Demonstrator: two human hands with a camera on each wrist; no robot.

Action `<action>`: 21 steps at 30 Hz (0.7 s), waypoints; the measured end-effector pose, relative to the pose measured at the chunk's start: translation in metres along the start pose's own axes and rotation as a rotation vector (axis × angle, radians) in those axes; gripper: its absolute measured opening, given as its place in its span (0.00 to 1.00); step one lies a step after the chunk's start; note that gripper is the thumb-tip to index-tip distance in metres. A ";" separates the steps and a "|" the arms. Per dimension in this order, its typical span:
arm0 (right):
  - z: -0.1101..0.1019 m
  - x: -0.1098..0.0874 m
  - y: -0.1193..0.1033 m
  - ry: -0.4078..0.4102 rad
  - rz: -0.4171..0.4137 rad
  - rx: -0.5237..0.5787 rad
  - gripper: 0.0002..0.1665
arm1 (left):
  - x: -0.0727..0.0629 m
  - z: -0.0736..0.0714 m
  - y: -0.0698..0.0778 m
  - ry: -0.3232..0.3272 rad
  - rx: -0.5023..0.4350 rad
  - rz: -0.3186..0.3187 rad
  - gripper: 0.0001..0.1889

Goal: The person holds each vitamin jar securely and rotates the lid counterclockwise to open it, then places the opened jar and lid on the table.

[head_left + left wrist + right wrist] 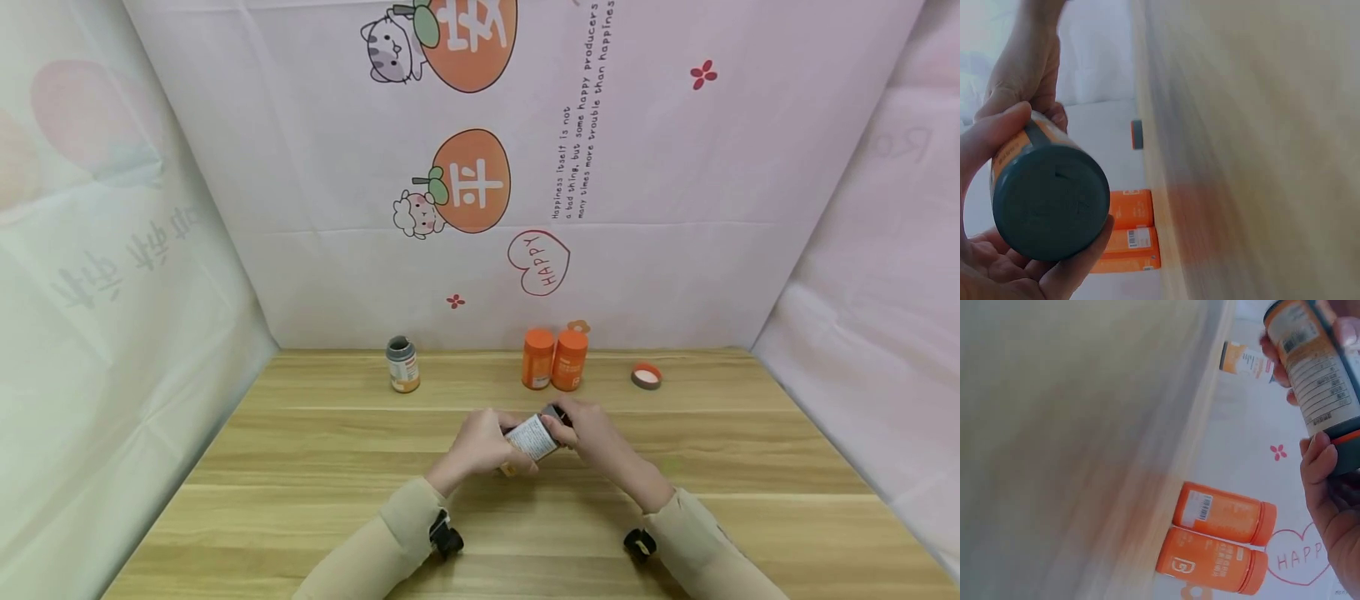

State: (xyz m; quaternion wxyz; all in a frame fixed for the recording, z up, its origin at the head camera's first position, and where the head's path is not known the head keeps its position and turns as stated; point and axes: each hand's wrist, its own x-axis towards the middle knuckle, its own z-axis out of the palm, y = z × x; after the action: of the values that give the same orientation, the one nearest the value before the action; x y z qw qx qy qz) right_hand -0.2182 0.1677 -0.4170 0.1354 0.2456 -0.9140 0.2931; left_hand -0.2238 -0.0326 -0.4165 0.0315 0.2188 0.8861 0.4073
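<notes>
A grey bottle with a white and orange label (534,437) is held tilted above the table, between both hands. My left hand (480,446) wraps round its body, and its round dark base (1052,203) faces the left wrist camera. At the other end, my right hand (596,433) grips the dark cap (1346,453), with a thin orange line showing where cap and body meet. The right hand's thumb (1319,456) lies along the cap's edge. Part of the cap is hidden behind the right fingers.
Toward the back of the wooden table (315,475) stands a similar grey bottle (403,367) with no cap, at left. Two orange bottles (537,360) stand side by side near the middle. A loose orange and grey cap (647,376) lies right of them. A printed cloth (330,275) hangs behind.
</notes>
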 end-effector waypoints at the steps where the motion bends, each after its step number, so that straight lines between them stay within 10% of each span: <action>1: 0.000 0.000 0.000 0.003 -0.012 -0.010 0.11 | 0.000 0.000 -0.001 -0.013 -0.027 -0.015 0.21; 21: -0.001 0.000 0.010 0.013 -0.174 0.068 0.13 | 0.003 -0.005 -0.001 -0.073 -0.188 -0.056 0.27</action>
State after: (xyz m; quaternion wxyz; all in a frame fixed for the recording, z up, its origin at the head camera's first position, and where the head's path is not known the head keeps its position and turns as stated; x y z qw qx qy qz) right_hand -0.2233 0.1759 -0.4209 0.1578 0.3265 -0.8779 0.3128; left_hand -0.2285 -0.0356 -0.4137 0.0956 0.2048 0.8480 0.4795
